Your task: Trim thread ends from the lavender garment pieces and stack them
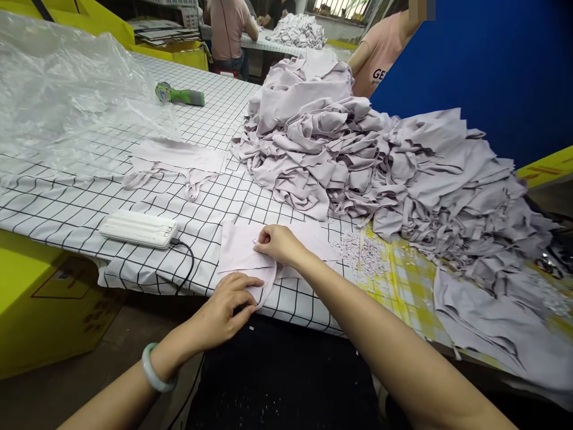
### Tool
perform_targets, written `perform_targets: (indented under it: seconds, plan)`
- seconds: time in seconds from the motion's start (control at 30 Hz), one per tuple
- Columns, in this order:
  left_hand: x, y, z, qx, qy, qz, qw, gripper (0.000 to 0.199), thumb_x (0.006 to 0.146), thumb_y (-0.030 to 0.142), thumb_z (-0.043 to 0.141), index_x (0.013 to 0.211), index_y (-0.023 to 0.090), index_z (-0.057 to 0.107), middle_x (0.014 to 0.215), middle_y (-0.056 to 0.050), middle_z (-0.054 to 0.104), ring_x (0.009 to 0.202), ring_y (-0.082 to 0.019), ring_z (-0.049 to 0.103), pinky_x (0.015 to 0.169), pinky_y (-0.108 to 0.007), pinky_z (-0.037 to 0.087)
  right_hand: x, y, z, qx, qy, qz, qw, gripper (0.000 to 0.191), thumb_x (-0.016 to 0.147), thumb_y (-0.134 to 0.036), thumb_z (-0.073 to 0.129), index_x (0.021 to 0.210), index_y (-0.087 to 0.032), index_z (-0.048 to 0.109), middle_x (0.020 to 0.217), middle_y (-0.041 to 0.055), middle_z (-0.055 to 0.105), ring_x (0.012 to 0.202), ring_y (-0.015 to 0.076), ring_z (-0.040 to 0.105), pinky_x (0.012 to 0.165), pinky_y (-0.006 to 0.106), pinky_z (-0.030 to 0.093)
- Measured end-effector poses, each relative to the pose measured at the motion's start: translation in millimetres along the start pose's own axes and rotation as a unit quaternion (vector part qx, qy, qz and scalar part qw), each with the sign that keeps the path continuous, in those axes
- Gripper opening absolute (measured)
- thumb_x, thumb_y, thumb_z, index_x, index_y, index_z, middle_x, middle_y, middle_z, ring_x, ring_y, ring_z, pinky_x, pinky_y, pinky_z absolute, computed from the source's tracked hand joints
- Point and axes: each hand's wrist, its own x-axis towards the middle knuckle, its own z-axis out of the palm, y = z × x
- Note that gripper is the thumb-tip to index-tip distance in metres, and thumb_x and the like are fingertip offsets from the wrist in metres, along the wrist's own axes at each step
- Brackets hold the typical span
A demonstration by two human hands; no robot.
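A pale lilac garment piece [239,248] with a thin strap [270,285] lies flat near the table's front edge. Over its middle, my right hand [282,245] is closed in a pinch; whatever sits between thumb and forefinger is too small to make out. My left hand [230,307] rests at the garment's lower edge, its thumb and fingers curled round the strap's lower end. Farther back on the left, a similar lilac garment [179,156] is spread out with its straps toward me.
A big heap of lilac garments [313,137] fills the right side. Small scraps [364,254] lie beside it. To the left are a white power bank [138,229] with a cable, a green-grey handheld tool [181,95] and clear plastic [67,89]. Another person [380,51] stands behind the heap.
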Motion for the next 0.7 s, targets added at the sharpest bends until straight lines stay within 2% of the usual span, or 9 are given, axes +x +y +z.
perform_targets:
  seconds: [0.13, 0.27, 0.33, 0.43, 0.57, 0.63, 0.7]
  plan:
    - [-0.9, -0.2, -2.4, 0.012, -0.015, -0.005, 1.000, 0.012, 0.093, 0.016, 0.054, 0.087, 0.020, 0.063, 0.129, -0.008, 0.063, 0.120, -0.025, 0.053, 0.105, -0.049, 0.045, 5.6, -0.3, -7.0, 0.093, 0.000, 0.033, 0.995, 0.021, 0.065, -0.010, 0.074, 0.054, -0.018, 0.057, 0.054, -0.0003, 0.058, 0.054, 0.0121, 0.052, 0.054, 0.025, 0.038]
    - [-1.1, -2.3, -3.6, 0.018, -0.024, -0.003, 1.000, 0.012, 0.092, 0.016, 0.055, 0.088, 0.021, 0.065, 0.130, -0.009, 0.063, 0.122, -0.026, 0.052, 0.105, -0.050, 0.046, 2.8, 0.8, -25.8, 0.224, -0.008, 0.044, 0.974, 0.013, 0.074, -0.020, 0.067, 0.065, -0.019, 0.057, 0.060, -0.0008, 0.063, 0.053, 0.0100, 0.056, 0.052, 0.022, 0.043]
    - [-1.0, -4.1, -3.2, 0.017, -0.021, -0.001, 1.000, 0.012, 0.092, 0.016, 0.054, 0.089, 0.020, 0.065, 0.130, -0.010, 0.063, 0.122, -0.027, 0.052, 0.104, -0.050, 0.046, -2.4, 0.9, -34.5, 0.337, -0.034, 0.039, 0.940, 0.010, 0.076, -0.021, 0.067, 0.070, -0.018, 0.058, 0.070, 0.0014, 0.069, 0.059, 0.0091, 0.060, 0.057, 0.021, 0.047]
    - [-1.7, -6.8, -1.3, 0.012, -0.012, -0.001, 1.000, 0.013, 0.092, 0.015, 0.054, 0.090, 0.020, 0.066, 0.129, -0.010, 0.063, 0.122, -0.026, 0.053, 0.104, -0.051, 0.047, -10.6, -0.6, -39.6, 0.491, -0.074, 0.050, 0.866, 0.011, 0.077, -0.018, 0.068, 0.075, -0.017, 0.058, 0.082, 0.0052, 0.075, 0.071, 0.0121, 0.069, 0.070, 0.024, 0.054]
    - [-2.4, -4.8, -0.8, -0.008, -0.007, 0.008, 1.000, 0.014, 0.091, 0.014, 0.055, 0.091, 0.021, 0.067, 0.127, -0.009, 0.064, 0.120, -0.025, 0.055, 0.103, -0.049, 0.048, -20.7, -5.5, -36.0, 0.556, -0.065, 0.074, 0.825, 0.014, 0.079, -0.011, 0.069, 0.083, -0.018, 0.059, 0.077, 0.0031, 0.075, 0.072, 0.0141, 0.071, 0.079, 0.031, 0.058]
    - [1.5, 2.1, -6.1, -0.031, 0.041, -0.002, 0.999, 0.015, 0.092, 0.015, 0.054, 0.098, 0.022, 0.067, 0.126, -0.010, 0.064, 0.119, -0.024, 0.057, 0.101, -0.047, 0.050, -28.5, -8.9, -33.1, 0.566, -0.075, 0.077, 0.817, 0.012, 0.079, -0.011, 0.070, 0.086, -0.017, 0.061, 0.076, 0.0026, 0.074, 0.068, 0.0127, 0.070, 0.076, 0.029, 0.059]
    - [11.0, 12.5, -17.1, -0.056, 0.146, -0.035, 0.987, 0.020, 0.095, 0.019, 0.053, 0.110, 0.022, 0.065, 0.123, -0.010, 0.062, 0.118, -0.022, 0.058, 0.099, -0.043, 0.052, -39.1, -12.8, -29.8, 0.556, -0.109, 0.078, 0.820, 0.009, 0.080, -0.016, 0.072, 0.086, -0.015, 0.064, 0.076, 0.0036, 0.073, 0.063, 0.0118, 0.068, 0.069, 0.027, 0.059]
